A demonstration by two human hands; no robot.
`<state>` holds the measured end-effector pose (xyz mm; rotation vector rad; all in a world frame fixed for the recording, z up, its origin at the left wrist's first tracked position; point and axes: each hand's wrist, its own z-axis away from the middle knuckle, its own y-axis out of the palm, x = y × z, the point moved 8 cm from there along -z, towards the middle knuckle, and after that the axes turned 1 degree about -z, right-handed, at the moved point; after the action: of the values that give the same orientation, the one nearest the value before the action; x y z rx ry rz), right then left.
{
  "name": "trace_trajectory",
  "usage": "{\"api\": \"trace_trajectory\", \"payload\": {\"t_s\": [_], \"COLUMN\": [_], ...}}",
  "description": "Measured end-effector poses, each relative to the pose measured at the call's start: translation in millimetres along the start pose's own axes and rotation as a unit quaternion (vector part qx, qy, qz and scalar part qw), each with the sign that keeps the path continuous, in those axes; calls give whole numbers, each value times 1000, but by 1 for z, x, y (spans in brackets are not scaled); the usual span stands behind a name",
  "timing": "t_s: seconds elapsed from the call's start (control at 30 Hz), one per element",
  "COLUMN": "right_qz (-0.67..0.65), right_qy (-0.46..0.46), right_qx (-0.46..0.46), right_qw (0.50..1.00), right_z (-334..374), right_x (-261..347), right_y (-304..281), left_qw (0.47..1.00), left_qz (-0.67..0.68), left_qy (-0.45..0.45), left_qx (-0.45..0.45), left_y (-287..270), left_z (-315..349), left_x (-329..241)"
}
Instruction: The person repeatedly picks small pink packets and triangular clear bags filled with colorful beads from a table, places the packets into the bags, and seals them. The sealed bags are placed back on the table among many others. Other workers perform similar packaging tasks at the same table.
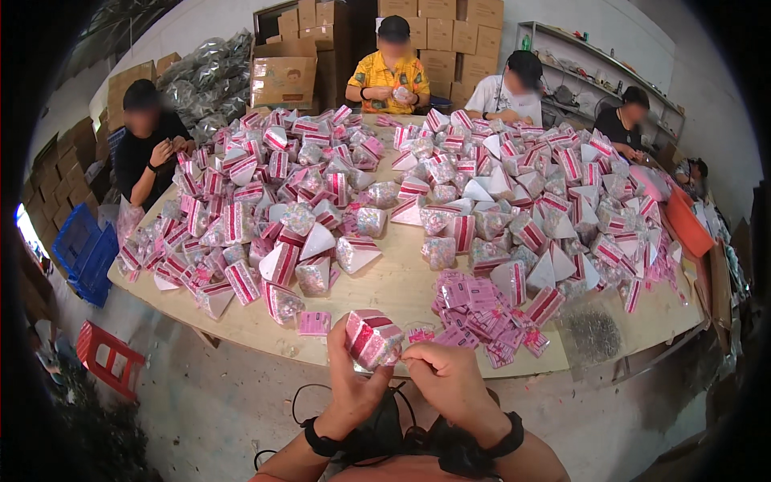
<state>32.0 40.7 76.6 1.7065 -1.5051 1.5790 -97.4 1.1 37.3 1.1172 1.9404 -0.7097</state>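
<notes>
My left hand [351, 392] holds a toy cake slice [373, 341] with pink, dark red and white layers, wrapped in clear film, just off the table's near edge. Its fingers and thumb are closed around the slice. My right hand [451, 376] is closed in a pinch at the slice's right end; what lies between those fingertips is too small to make out. Beyond my right hand lies a heap of small pink printed cards [479, 309]. One pink card [315, 323] sits alone to the left of the slice.
Wrapped cake slices cover the wooden table [385, 277] in large heaps. Several co-workers sit around it, among them a person in a yellow shirt [389, 76]. An orange tub [688, 221] stands at the right edge, a red stool [110, 359] and blue crate [84, 249] at left.
</notes>
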Motion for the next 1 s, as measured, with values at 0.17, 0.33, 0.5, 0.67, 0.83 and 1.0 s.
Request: {"api": "trace_trajectory", "payload": {"t_s": [0.17, 0.33, 0.5, 0.67, 0.83, 1.0], "right_qz": [67, 122, 58, 60, 121, 88], "right_qy": [-57, -51, 13, 15, -20, -5], "right_qx": [-16, -3, -5, -1, -19, 11], "right_qw": [996, 991, 998, 998, 992, 996], "right_z": [-2, 0, -2, -5, -7, -13], "right_x": [5, -2, -14, -21, -24, -28], "right_y": [3, 8, 6, 8, 10, 15], "left_qw": [999, 986, 977, 973, 976, 991], "left_qz": [-30, -158, -205, -225, -212, -115], "left_qy": [-11, 46, 37, 44, 37, -65], "left_qx": [-9, 8, 36, 33, 41, 30], "left_y": [-1, -2, 0, 3, 4, 0], "left_z": [1, 1, -5, -7, -7, -10], "left_x": [4, -2, -6, -2, 5, 27]}}
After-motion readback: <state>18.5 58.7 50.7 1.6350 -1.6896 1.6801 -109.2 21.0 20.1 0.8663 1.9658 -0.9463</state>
